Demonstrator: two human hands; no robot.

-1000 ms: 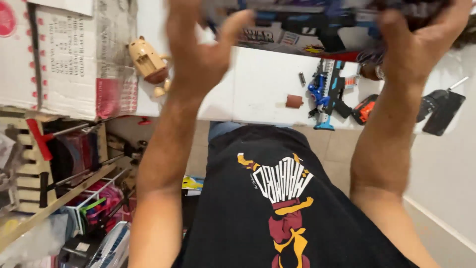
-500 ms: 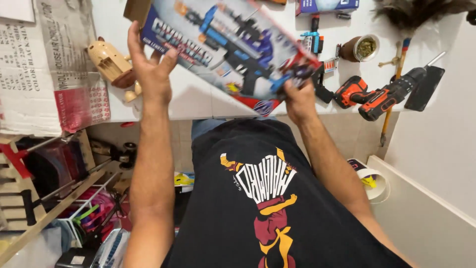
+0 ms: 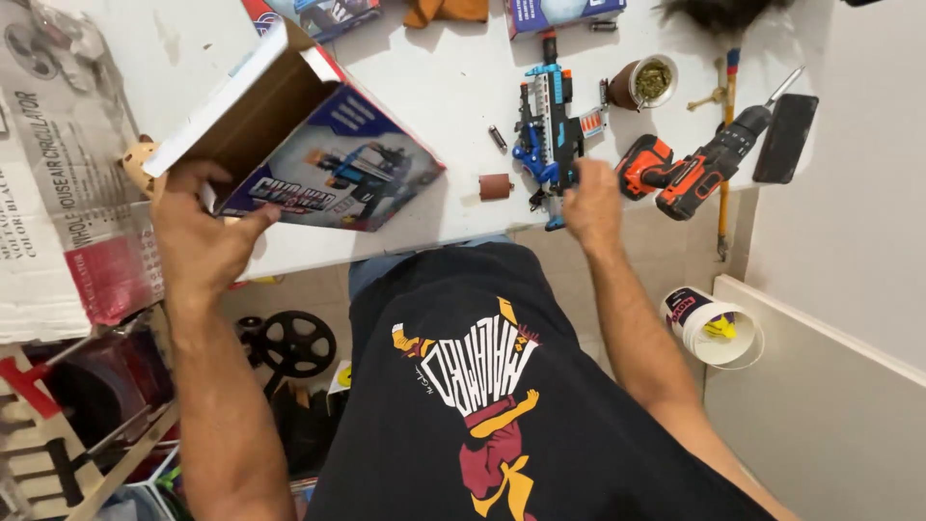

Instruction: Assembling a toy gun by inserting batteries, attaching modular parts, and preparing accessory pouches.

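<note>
- Left hand (image 3: 198,227) is gripping the open end of a blue and red printed cardboard toy box (image 3: 318,159), thumb lying across the printed face and fingers curled under the brown inner flap
- The left forearm is rising straight up from the lower edge of the view, wrist bent slightly so that the box is tilting, its open mouth turned up and to the left
- The box's far lower corner is resting on, or hanging just over, the white tabletop (image 3: 434,87); which of the two I cannot tell
- Right hand (image 3: 590,203) is reaching forward to the table's near edge, knuckles up, fingers curled down narrowly at the bottom end of a blue, black and white plastic toy blaster (image 3: 548,135); whether they are closing on it I cannot tell
- The right arm is stretching out diagonally from the lower right, elbow low, wrist straight
- The toy blaster is lying flat on the table, lengthwise away from the person, between the box and an orange and black cordless drill (image 3: 690,169)
- A small brown cylinder (image 3: 495,186) is lying on the table just left of the blaster
- A round cup of greenish bits (image 3: 648,82) is standing beyond the drill, near a flat black phone (image 3: 786,137)
</note>
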